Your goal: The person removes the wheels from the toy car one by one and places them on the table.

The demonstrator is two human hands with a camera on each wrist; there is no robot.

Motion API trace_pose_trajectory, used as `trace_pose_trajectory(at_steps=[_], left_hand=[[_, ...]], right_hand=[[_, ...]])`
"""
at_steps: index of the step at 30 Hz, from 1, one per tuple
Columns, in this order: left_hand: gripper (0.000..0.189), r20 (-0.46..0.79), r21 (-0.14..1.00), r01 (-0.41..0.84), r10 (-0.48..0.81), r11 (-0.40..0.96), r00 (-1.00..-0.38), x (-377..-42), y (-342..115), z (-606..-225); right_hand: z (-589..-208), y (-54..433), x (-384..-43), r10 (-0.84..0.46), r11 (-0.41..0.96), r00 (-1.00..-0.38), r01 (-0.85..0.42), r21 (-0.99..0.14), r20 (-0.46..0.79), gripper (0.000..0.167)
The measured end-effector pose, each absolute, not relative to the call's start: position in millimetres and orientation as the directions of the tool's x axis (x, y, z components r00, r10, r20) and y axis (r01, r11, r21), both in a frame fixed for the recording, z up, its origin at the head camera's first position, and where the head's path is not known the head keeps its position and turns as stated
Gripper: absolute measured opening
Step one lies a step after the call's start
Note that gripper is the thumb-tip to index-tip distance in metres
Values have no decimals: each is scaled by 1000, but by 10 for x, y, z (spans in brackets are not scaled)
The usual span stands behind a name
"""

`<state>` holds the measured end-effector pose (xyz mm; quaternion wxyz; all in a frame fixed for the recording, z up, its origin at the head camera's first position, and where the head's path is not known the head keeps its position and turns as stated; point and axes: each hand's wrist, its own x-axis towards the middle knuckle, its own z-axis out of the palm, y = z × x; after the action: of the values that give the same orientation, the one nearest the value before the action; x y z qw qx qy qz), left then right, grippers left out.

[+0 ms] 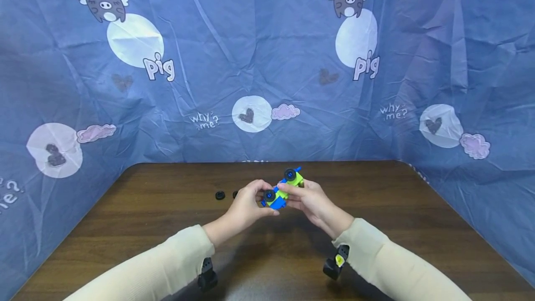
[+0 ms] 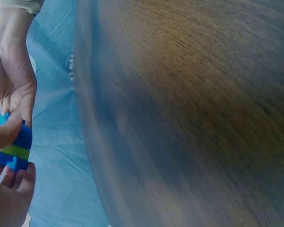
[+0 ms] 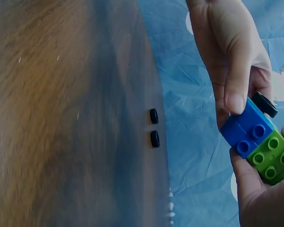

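A toy car of blue and lime green studded blocks is held between both hands above the table. Two black wheels with blue hubs face up on its side in the head view. My left hand has its thumb and fingers around the car's near blue end. From the other side, my right hand grips the green middle, thumb on top. The right wrist view shows the studs of a blue block and a green block, with a black wheel beside the left hand's fingers.
Two loose black tires lie on the brown wooden table near its far edge. In the head view the left hand partly covers one of them. A blue printed cloth hangs behind and at the sides.
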<state>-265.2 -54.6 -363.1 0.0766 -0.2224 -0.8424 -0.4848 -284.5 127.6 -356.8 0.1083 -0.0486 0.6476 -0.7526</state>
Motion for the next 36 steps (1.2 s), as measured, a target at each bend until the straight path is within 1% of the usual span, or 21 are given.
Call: trace_pose_trajectory(at_steps=[3,6,9,14,16,19,23,26,30,33,36], left_hand=[[47,316,802,441,340,403,-886,-2639,-563,-3617],[49,281,832,409,352,374,-893,-2630,-580,-3591],[43,280,843,401,344,359,-896,-2632,-594,-3542],[25,329,806,449,339,386,-881,-2651,-575,-3438],[21,338,790,463,345,402,-876,-2665,-552,-3404],[18,338,780,473,360,410,-870,-2687,-507,-3360],[20,315,761,484,406,431,-858,-2707,-456,-3325],[20,313,722,511,440,465,-842,-2722,-442,-3334],[18,355,633,574,464,519,-811,-2752,-442,-3346],[20,364,566,598,479,567,-799,-2772,-444,-3331],[24,350,535,602,493,593,-796,-2785,-446,-3315]], right_hand=[[-3562,1296,-2842,-231,-114,-972,70,-991,-42,36],[-3551,1329,-2839,-236,-79,-971,47,-996,-27,39],[-3543,1361,-2839,-232,-41,-972,34,-999,-23,38],[-3559,1408,-2825,-203,38,-979,17,-999,-25,31],[-3572,1416,-2819,-205,58,-978,12,-998,-23,29],[-3585,1417,-2812,-229,62,-973,-2,-998,-12,29],[-3588,1415,-2802,-276,70,-961,-39,-997,18,29],[-3587,1405,-2787,-293,95,-956,-59,-994,29,25],[-3594,1386,-2777,-290,128,-957,-60,-990,20,21],[-3603,1385,-2780,-283,164,-959,-61,-985,13,21],[-3608,1385,-2780,-279,186,-960,-69,-980,15,21]])
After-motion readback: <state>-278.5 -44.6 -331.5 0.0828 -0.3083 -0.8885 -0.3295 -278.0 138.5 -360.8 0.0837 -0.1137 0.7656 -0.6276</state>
